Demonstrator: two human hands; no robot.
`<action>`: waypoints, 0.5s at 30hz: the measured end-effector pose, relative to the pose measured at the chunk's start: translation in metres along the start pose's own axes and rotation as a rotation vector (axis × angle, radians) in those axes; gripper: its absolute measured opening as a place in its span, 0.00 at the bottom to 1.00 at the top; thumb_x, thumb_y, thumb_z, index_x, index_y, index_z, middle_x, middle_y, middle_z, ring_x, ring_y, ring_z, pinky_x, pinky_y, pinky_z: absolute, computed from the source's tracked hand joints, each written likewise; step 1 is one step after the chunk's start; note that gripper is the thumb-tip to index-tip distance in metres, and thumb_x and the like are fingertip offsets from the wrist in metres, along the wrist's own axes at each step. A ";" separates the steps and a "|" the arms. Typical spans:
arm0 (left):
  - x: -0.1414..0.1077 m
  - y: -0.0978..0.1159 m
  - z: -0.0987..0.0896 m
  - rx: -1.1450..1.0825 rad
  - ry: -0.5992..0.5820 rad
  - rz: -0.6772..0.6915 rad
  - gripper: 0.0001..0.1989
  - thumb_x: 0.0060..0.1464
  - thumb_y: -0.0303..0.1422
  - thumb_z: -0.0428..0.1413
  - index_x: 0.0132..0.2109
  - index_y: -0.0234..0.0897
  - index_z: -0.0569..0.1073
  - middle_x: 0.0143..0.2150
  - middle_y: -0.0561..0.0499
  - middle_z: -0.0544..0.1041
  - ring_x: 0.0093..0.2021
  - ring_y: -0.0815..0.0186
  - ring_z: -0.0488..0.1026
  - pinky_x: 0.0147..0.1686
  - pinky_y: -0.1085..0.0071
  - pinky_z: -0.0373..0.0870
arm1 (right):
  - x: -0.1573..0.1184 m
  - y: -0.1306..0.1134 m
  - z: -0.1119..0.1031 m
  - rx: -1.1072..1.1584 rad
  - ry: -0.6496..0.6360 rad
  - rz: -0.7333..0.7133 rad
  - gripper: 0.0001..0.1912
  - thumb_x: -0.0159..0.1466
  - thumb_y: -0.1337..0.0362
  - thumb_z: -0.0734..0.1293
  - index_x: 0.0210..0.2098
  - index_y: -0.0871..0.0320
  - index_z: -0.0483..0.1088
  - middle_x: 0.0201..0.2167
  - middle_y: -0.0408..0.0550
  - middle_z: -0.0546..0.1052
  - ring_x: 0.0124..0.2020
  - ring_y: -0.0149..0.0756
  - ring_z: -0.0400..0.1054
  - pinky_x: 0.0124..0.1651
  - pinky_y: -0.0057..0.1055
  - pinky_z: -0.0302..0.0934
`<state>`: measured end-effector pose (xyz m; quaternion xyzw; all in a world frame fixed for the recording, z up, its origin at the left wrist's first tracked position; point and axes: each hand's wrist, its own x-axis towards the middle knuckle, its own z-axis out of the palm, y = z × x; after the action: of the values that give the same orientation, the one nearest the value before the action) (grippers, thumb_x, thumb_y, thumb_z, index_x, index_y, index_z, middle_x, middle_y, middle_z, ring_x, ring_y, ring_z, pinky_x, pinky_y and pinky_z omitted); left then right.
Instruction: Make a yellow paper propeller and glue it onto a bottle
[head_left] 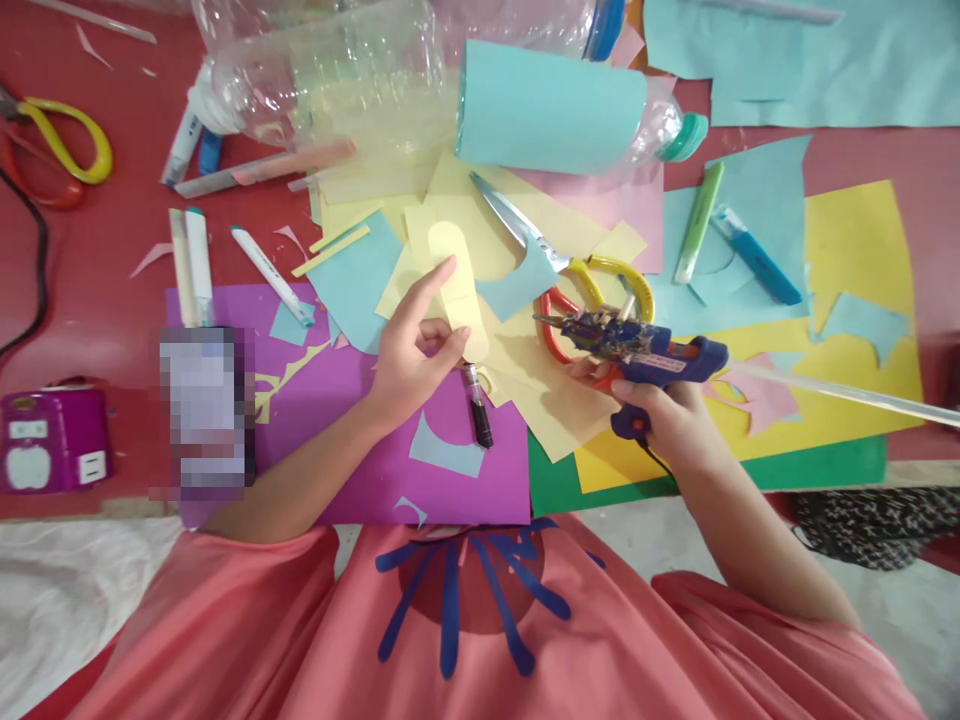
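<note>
My left hand point(416, 335) has thumb and index finger on a pale yellow paper strip point(459, 290) with rounded ends, holding it over the paper scraps. In my right hand point(667, 415) is a dark blue hot glue gun point(645, 350), its nozzle pointing left toward the strip but apart from it. A long clear glue stick point(847, 388) sticks out of the gun's back. Just beyond the gun lie scissors point(525, 225) with yellow and red handles, partly hidden by a blue paper scrap point(521, 285). A black-capped pen point(478, 405) rests below the strip's lower end.
Clear plastic bottles point(330, 75) lie at the back, one wrapped in light blue paper point(551, 108). Markers point(271, 275) and a phone point(206, 410) are on the left. A blue cutter point(761, 258) lies right, and a purple box-shaped object point(56, 440) sits far left.
</note>
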<state>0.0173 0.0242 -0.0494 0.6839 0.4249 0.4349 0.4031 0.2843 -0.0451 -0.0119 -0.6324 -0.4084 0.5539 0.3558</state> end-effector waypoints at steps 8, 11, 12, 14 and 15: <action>0.000 0.002 0.001 -0.098 -0.007 -0.031 0.30 0.61 0.46 0.59 0.68 0.51 0.64 0.63 0.41 0.73 0.19 0.81 0.68 0.17 0.79 0.64 | 0.041 -0.010 -0.015 0.209 0.208 -0.203 0.04 0.47 0.64 0.70 0.24 0.52 0.72 0.27 0.42 0.77 0.36 0.43 0.77 0.53 0.48 0.71; 0.000 0.003 0.001 -0.124 -0.008 -0.061 0.31 0.60 0.46 0.60 0.67 0.50 0.64 0.66 0.40 0.71 0.20 0.81 0.69 0.17 0.80 0.65 | 0.046 -0.020 -0.032 0.188 0.231 -0.256 0.03 0.47 0.64 0.69 0.24 0.53 0.72 0.27 0.43 0.75 0.32 0.39 0.75 0.42 0.43 0.73; 0.000 0.003 0.001 -0.127 -0.005 -0.076 0.30 0.60 0.46 0.60 0.67 0.49 0.65 0.67 0.40 0.70 0.20 0.81 0.69 0.17 0.80 0.65 | 0.043 -0.022 -0.039 0.135 0.215 -0.244 0.04 0.48 0.63 0.69 0.26 0.53 0.72 0.27 0.43 0.76 0.28 0.37 0.74 0.36 0.40 0.72; 0.000 0.002 0.001 -0.126 0.002 -0.093 0.30 0.60 0.46 0.60 0.67 0.50 0.65 0.67 0.40 0.69 0.21 0.81 0.70 0.17 0.81 0.65 | 0.035 -0.025 -0.056 -0.057 0.146 -0.201 0.06 0.50 0.61 0.71 0.29 0.52 0.73 0.28 0.43 0.77 0.20 0.33 0.68 0.25 0.34 0.65; 0.000 0.002 0.000 -0.121 -0.001 -0.092 0.30 0.60 0.45 0.60 0.67 0.51 0.65 0.66 0.41 0.71 0.21 0.81 0.71 0.17 0.81 0.65 | 0.030 -0.025 -0.063 -0.184 0.105 -0.191 0.07 0.50 0.60 0.73 0.28 0.52 0.73 0.26 0.43 0.77 0.17 0.31 0.65 0.22 0.33 0.61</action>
<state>0.0179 0.0235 -0.0481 0.6381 0.4286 0.4408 0.4635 0.3457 -0.0072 0.0067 -0.6489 -0.4965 0.4438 0.3681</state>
